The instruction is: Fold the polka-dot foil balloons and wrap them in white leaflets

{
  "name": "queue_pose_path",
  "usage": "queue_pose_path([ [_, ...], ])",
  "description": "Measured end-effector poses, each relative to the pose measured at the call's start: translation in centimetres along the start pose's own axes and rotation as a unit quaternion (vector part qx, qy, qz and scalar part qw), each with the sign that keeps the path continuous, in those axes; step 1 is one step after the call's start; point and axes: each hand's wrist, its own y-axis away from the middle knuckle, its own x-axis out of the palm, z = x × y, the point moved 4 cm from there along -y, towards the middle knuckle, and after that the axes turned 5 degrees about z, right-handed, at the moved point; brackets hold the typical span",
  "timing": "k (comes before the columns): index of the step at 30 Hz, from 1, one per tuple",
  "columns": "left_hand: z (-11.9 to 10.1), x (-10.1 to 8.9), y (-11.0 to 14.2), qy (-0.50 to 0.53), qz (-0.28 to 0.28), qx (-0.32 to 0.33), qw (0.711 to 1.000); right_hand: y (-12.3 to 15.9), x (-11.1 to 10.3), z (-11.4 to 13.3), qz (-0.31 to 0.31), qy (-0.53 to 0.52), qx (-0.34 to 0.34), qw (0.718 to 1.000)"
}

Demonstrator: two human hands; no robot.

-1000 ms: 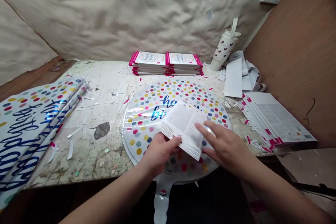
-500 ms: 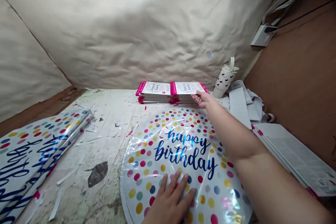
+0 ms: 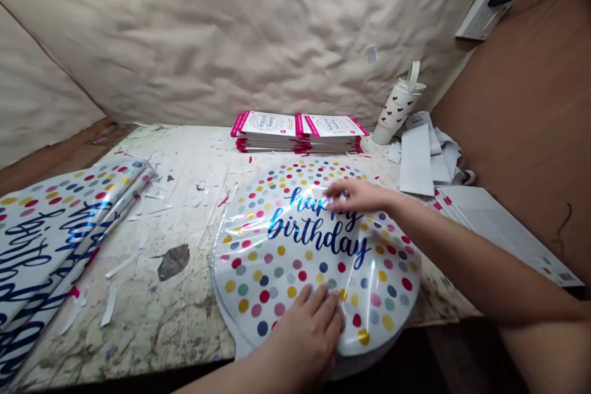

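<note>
A round, flat foil balloon (image 3: 286, 271) with coloured dots and blue "happy birthday" lettering lies at the table's front edge, its lower part overhanging. Another layer shows beneath its left rim. My left hand (image 3: 309, 326) rests flat on its lower part, fingers stretched out. Over the word "happy" hovers my right hand (image 3: 357, 196), fingers loosely bent and apart, with nothing visible in them. Behind the balloon sit two side-by-side stacks of printed cards (image 3: 272, 123) with pink edges. The top card (image 3: 332, 125) of the right stack lies slightly askew.
Folded dotted foil balloons (image 3: 55, 221) lie at the left. A white tumbler with hearts (image 3: 398, 108), white paper pieces (image 3: 415, 160) and a pile of cards (image 3: 503, 234) stand along the right. Paper scraps litter the worn table (image 3: 152, 301). A power strip (image 3: 484, 12) hangs at upper right.
My right hand has let go of the right card stack and come back over the balloon. The top card there now sits askew. My left hand stays on the balloon; the view has shifted.
</note>
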Motion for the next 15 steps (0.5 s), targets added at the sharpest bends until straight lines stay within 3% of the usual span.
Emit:
queue_pose_path([
  [1,-0.5,0.0,0.1,-0.007,-0.006,0.002,1.000,3.4,2.2,0.1,0.115,0.116,-0.076,0.984],
  [2,-1.0,-0.1,0.1,-0.008,-0.008,-0.002,1.000,6.9,4.3,-0.2,0.207,0.203,-0.129,0.948],
  [4,-1.6,-0.8,0.0,0.021,0.010,-0.030,0.999,12.6,7.0,-1.3,0.233,0.316,-0.177,0.902],
  [7,-1.9,-2.9,-0.4,0.079,0.071,-0.106,0.989,17.2,8.8,-2.8,0.129,0.387,-0.191,0.893],
  [10,-2.3,-4.6,-1.1,0.061,0.130,-0.130,0.981,18.6,9.6,-3.4,0.024,0.410,-0.249,0.877],
  [13,-2.4,-4.5,-1.9,0.016,0.157,-0.126,0.980,18.9,10.4,-3.4,-0.025,0.438,-0.285,0.852],
  [15,-2.1,-3.9,-2.3,0.014,0.149,-0.129,0.980,18.9,10.9,-3.2,-0.025,0.445,-0.288,0.848],
])
